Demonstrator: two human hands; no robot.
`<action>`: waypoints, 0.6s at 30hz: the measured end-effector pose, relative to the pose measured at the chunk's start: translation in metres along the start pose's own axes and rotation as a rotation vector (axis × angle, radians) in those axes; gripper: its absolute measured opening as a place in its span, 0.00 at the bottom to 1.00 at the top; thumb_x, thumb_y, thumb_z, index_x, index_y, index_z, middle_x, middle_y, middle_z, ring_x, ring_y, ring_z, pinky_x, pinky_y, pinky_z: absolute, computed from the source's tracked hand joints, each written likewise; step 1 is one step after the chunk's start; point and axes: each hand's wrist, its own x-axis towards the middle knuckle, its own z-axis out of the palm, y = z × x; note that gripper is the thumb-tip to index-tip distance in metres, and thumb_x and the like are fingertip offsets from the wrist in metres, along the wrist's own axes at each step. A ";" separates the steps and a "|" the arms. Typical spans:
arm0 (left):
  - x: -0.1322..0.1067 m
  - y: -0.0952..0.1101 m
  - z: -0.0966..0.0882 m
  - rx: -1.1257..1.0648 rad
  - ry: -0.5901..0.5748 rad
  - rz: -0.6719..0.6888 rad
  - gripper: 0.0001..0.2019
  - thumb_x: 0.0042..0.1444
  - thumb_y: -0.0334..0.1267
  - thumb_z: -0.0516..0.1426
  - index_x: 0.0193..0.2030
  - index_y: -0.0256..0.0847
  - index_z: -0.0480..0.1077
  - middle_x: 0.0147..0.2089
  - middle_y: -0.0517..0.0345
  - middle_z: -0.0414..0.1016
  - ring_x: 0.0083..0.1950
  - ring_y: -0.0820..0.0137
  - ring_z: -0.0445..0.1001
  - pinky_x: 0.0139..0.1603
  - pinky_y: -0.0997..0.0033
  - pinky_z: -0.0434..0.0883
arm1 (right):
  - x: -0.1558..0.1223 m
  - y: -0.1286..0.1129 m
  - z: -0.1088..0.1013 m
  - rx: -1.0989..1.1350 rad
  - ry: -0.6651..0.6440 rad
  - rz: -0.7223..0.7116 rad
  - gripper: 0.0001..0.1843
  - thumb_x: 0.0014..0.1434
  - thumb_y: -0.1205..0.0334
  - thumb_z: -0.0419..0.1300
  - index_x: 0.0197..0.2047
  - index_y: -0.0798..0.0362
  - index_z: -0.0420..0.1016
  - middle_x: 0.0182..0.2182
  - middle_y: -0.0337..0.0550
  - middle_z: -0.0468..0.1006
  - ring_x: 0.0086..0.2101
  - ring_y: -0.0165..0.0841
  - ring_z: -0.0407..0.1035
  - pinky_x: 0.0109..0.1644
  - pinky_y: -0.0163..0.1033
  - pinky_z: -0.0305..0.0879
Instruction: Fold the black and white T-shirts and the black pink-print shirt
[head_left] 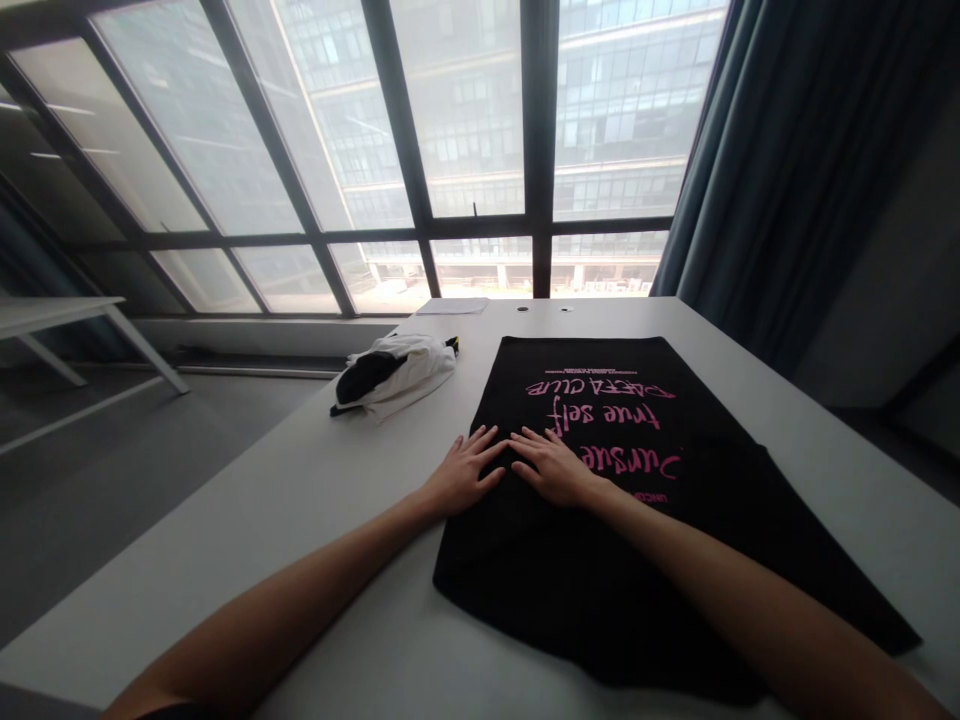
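Observation:
A black T-shirt (600, 560) with pink lettering lies spread flat on the white table (300, 500). My left hand (463, 470) rests flat at the shirt's left edge, fingers spread and open. Beside it, my right hand (553, 465) lies flat on the black fabric, fingers stretched toward the left hand. The fingertips of the two hands nearly touch. Neither hand grips anything.
A crumpled white and black garment (394, 376) lies on the table to the left of the shirt. A sheet of paper (454, 306) sits at the far edge near the window. Another white table (52, 315) stands at the left; dark curtains (787, 170) hang at the right.

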 end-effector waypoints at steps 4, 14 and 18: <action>0.001 0.001 -0.001 -0.005 0.001 -0.007 0.27 0.69 0.53 0.50 0.72 0.54 0.56 0.77 0.55 0.45 0.77 0.54 0.42 0.73 0.39 0.45 | 0.002 0.003 0.002 -0.044 0.061 0.092 0.27 0.71 0.49 0.47 0.68 0.50 0.64 0.69 0.48 0.59 0.70 0.42 0.47 0.72 0.59 0.39; 0.001 0.004 -0.004 0.002 -0.014 -0.013 0.28 0.69 0.54 0.50 0.73 0.53 0.56 0.77 0.55 0.45 0.77 0.54 0.42 0.73 0.39 0.45 | 0.004 0.014 -0.001 -0.103 0.219 0.352 0.26 0.70 0.52 0.48 0.64 0.56 0.69 0.68 0.57 0.61 0.69 0.48 0.50 0.70 0.62 0.42; 0.001 0.003 -0.003 -0.007 -0.005 -0.014 0.28 0.68 0.54 0.50 0.72 0.54 0.56 0.77 0.57 0.45 0.77 0.53 0.43 0.73 0.38 0.45 | 0.004 0.012 -0.003 -0.006 0.258 0.172 0.26 0.71 0.53 0.48 0.67 0.54 0.66 0.68 0.52 0.61 0.69 0.40 0.49 0.72 0.53 0.44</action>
